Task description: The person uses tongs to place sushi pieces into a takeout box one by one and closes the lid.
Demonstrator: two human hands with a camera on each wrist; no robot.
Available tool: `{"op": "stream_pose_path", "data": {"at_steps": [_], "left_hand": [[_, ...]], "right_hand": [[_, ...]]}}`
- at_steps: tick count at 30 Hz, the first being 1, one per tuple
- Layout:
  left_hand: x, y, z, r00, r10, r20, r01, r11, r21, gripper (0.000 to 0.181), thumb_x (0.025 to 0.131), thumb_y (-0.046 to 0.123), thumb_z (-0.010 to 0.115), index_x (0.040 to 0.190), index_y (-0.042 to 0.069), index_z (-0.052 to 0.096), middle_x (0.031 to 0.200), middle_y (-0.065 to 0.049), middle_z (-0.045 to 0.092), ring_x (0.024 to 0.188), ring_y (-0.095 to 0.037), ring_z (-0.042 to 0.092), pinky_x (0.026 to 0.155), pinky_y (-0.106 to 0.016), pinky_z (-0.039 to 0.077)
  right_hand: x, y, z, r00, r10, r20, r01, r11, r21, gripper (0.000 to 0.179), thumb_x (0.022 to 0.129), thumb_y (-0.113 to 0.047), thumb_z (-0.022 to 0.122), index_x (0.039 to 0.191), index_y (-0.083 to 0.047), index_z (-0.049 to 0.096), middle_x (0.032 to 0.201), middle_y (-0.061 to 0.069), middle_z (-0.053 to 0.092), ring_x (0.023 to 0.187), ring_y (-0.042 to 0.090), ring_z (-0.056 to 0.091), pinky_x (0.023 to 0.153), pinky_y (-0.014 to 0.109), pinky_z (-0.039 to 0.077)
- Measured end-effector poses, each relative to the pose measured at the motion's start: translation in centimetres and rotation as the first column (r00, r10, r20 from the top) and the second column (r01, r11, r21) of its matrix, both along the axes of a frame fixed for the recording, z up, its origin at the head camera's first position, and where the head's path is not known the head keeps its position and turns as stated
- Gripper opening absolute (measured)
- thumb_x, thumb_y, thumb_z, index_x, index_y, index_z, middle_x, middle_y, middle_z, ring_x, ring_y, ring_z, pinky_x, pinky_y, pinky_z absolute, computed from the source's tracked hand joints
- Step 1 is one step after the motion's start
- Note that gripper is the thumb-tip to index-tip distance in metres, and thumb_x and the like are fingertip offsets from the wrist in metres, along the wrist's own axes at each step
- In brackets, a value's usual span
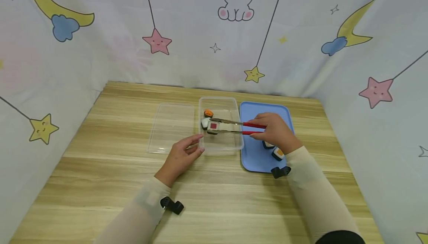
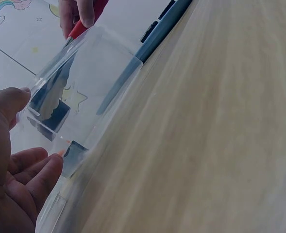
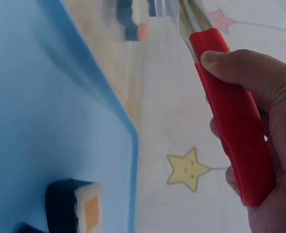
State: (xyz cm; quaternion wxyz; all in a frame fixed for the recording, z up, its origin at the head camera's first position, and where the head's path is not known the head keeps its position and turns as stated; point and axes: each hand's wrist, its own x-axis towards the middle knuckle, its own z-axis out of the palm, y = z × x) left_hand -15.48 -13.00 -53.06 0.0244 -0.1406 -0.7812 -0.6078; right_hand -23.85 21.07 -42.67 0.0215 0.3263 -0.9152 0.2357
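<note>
My right hand (image 1: pixel 275 130) grips a pair of metal tongs with red handles (image 3: pixel 235 116), which reach left over a clear plastic box (image 1: pixel 220 148). Between the tong tips is a sushi piece with a dark red square centre (image 1: pixel 213 125), low inside the box. Beside it lie a white-topped sushi piece (image 1: pixel 204 122) and an orange-topped one (image 1: pixel 208 113). My left hand (image 1: pixel 180 156) touches the box's left wall near the front corner, its fingers loosely bent in the left wrist view and not wrapped around the box.
A blue tray (image 1: pixel 254 164) stands right of the box, bearing a sushi piece with an orange centre (image 1: pixel 278 153) and another (image 1: pixel 268 144) partly hidden by my right hand. A flat clear lid (image 1: pixel 172 125) lies left of the box. A patterned curtain (image 1: pixel 197 65) stands behind the wooden table (image 1: pixel 214 203).
</note>
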Motion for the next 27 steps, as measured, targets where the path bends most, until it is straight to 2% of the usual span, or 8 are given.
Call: {"op": "stream_pose_path", "data": {"at_steps": [8,11,17,24,27], "left_hand": [[0.0,-0.1,-0.1,1.000,0.001,-0.007,-0.001,1.000,-0.015,0.044,0.096,0.011,0.077,0.139,0.009,0.066,0.143,-0.012,0.062,0.129,-0.030,0.063,0.099,-0.029,0.057],[0.1,-0.1,-0.1,1.000,0.004,-0.008,-0.004,1.000,-0.021,0.044,0.096,0.011,0.077,0.139,0.011,0.067,0.142,-0.013,0.062,0.128,-0.030,0.063,0.098,-0.028,0.057],[0.1,-0.1,0.0,1.000,0.002,-0.008,-0.003,1.000,-0.012,0.045,0.096,0.009,0.077,0.139,0.008,0.066,0.142,-0.014,0.061,0.128,-0.031,0.063,0.099,-0.029,0.057],[0.0,0.1,0.0,1.000,0.003,-0.014,-0.003,1.000,-0.005,0.046,0.095,0.008,0.077,0.139,0.003,0.064,0.143,-0.016,0.061,0.128,-0.033,0.063,0.099,-0.036,0.058],[0.1,0.1,0.1,1.000,0.003,-0.012,-0.003,1.000,-0.011,0.046,0.095,0.008,0.077,0.139,0.002,0.064,0.143,-0.016,0.061,0.128,-0.033,0.063,0.099,-0.035,0.057]], "right_hand": [[-0.6,-1.9,0.0,0.998,0.033,0.045,-0.038,0.994,0.101,0.039,0.078,-0.018,0.092,0.115,-0.012,0.082,0.098,0.004,0.074,0.085,0.020,0.062,0.071,0.035,0.055],[-0.8,-2.3,0.1,0.997,0.048,0.052,-0.054,0.991,0.126,0.037,0.079,-0.019,0.091,0.115,-0.013,0.082,0.097,0.002,0.073,0.083,0.019,0.061,0.070,0.034,0.055],[-1.3,-2.9,0.2,0.996,0.055,0.070,-0.065,0.987,0.149,0.036,0.082,-0.020,0.089,0.117,-0.016,0.082,0.095,-0.006,0.070,0.081,0.014,0.060,0.070,0.031,0.055],[-1.7,-3.4,0.4,0.994,0.067,0.082,-0.081,0.979,0.185,0.037,0.082,-0.021,0.090,0.118,-0.016,0.081,0.096,-0.002,0.073,0.083,0.015,0.061,0.071,0.031,0.057],[-1.8,-3.6,0.5,0.994,0.076,0.076,-0.089,0.977,0.192,0.038,0.082,-0.021,0.090,0.118,-0.016,0.081,0.098,0.000,0.074,0.083,0.015,0.061,0.071,0.031,0.057]]}}
